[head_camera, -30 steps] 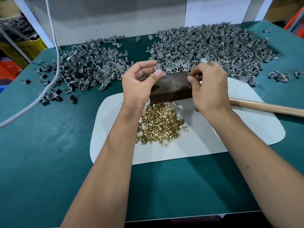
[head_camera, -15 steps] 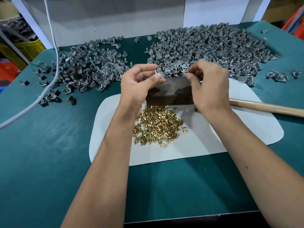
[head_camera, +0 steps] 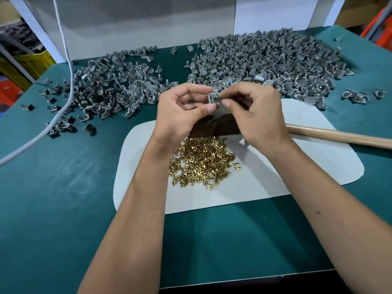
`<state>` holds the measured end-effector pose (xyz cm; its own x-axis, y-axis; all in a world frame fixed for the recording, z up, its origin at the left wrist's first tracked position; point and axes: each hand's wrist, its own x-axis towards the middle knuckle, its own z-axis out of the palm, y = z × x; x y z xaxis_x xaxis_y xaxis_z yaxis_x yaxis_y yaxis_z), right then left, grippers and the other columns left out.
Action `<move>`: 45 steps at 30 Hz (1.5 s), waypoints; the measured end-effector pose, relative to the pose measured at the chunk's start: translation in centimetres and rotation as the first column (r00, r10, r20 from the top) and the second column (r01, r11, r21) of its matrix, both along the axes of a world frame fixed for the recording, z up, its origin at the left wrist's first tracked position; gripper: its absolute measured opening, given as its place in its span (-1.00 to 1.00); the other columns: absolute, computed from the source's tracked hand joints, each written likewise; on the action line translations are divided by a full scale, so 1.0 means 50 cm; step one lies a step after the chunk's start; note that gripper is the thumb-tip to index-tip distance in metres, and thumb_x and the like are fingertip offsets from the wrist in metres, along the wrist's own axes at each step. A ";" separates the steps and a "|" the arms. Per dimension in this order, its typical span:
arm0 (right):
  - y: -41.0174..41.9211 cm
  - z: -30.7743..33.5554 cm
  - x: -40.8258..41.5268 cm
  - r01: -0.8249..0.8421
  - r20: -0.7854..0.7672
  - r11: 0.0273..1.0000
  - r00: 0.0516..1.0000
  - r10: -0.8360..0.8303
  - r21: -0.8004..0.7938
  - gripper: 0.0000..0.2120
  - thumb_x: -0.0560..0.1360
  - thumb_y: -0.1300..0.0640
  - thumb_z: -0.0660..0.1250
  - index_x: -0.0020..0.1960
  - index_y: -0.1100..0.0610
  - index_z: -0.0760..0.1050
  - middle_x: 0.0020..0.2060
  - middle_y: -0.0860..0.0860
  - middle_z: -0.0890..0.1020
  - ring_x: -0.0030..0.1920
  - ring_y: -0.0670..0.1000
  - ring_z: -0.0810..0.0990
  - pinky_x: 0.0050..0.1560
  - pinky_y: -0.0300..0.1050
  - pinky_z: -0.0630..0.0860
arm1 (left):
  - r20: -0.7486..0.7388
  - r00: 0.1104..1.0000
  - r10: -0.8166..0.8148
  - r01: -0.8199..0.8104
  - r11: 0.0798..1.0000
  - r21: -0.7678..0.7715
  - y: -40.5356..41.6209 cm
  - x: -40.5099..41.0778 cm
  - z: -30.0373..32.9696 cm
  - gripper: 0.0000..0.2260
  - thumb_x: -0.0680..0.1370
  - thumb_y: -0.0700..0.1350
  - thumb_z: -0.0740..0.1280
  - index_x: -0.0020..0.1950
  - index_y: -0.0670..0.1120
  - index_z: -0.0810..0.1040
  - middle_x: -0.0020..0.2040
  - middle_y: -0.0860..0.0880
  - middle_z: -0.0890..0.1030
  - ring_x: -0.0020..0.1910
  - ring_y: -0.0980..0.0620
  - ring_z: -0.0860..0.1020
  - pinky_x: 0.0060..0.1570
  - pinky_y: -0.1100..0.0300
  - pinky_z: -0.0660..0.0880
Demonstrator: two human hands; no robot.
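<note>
My left hand (head_camera: 182, 111) and my right hand (head_camera: 252, 113) meet above a dark metal block (head_camera: 216, 126) on a white mat (head_camera: 275, 177). Between their fingertips is one small grey plastic part (head_camera: 212, 96). The left hand pinches it with thumb and fingers. The right hand's thumb and forefinger pinch at its right side; what they hold there is too small to make out. A heap of small brass pins (head_camera: 201, 164) lies on the mat just below the hands.
Two spreads of grey plastic parts lie on the green table, one at back left (head_camera: 110, 85) and a larger one at back right (head_camera: 271, 62). A wooden handle (head_camera: 339, 135) lies across the mat's right side. A white cable (head_camera: 63, 81) runs down the left.
Both hands have lifted slightly off the dark block and drawn closer, fingertips now meeting on the grey part. The block shows less behind them.
</note>
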<state>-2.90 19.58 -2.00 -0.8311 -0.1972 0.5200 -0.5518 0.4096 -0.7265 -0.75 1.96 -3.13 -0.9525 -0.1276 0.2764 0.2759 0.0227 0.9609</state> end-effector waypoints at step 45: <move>0.006 -0.006 -0.001 -0.035 -0.156 0.998 0.987 0.043 0.054 -0.81 0.43 0.34 0.48 0.01 0.18 0.61 -0.18 -0.05 0.67 -0.13 -0.16 0.66 -0.03 -0.32 0.59 | -0.026 0.999 0.035 -0.036 0.999 -0.034 0.015 0.000 -0.005 -0.71 0.33 -0.44 0.57 -0.04 -0.17 0.69 -0.20 -0.03 0.73 -0.20 0.05 0.69 -0.05 0.20 0.65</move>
<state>-2.93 19.90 -2.31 -0.7311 -0.2571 0.6320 -0.6736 0.4195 -0.6086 -0.76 2.70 -3.36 -0.9401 -0.1511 0.3056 0.2989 0.0662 0.9520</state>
